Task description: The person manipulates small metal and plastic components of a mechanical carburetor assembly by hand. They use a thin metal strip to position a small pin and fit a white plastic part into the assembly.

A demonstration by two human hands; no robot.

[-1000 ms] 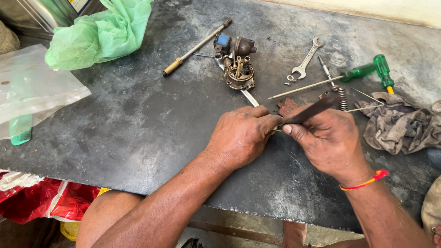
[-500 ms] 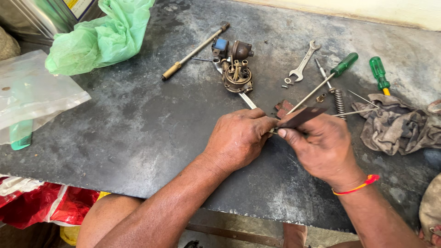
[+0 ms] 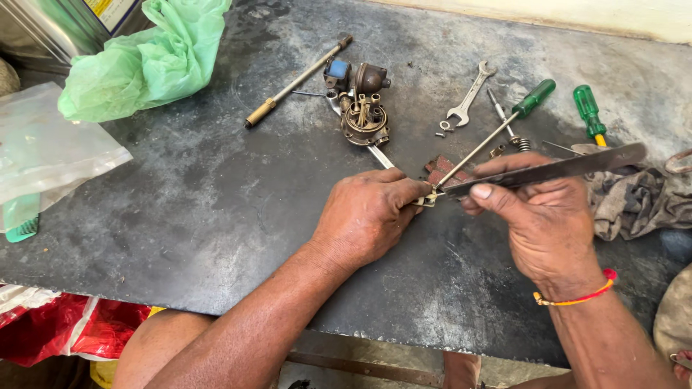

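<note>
My left hand (image 3: 369,216) rests on the dark worktop (image 3: 216,194) and pinches a small brass-coloured part (image 3: 429,199) between its fingertips. My right hand (image 3: 537,216) grips a long flat metal file (image 3: 555,171), whose tip touches that small part. A green-handled screwdriver (image 3: 497,130) lies with its shaft running under the file toward the same spot. Just beyond my hands sits a rusty brown carburettor body (image 3: 364,115) with a blue piece on it.
A brass-ended rod (image 3: 295,83), a spanner (image 3: 470,94), a spring (image 3: 522,144), a second green screwdriver (image 3: 588,112) and a grey rag (image 3: 641,202) lie at the back and right. A green plastic bag (image 3: 144,65) and a clear bag (image 3: 43,155) sit at left.
My right hand has turned the file from steeply tilted to nearly level, its far end swinging right. The long screwdriver has shifted toward my hands. My left hand has stayed in place.
</note>
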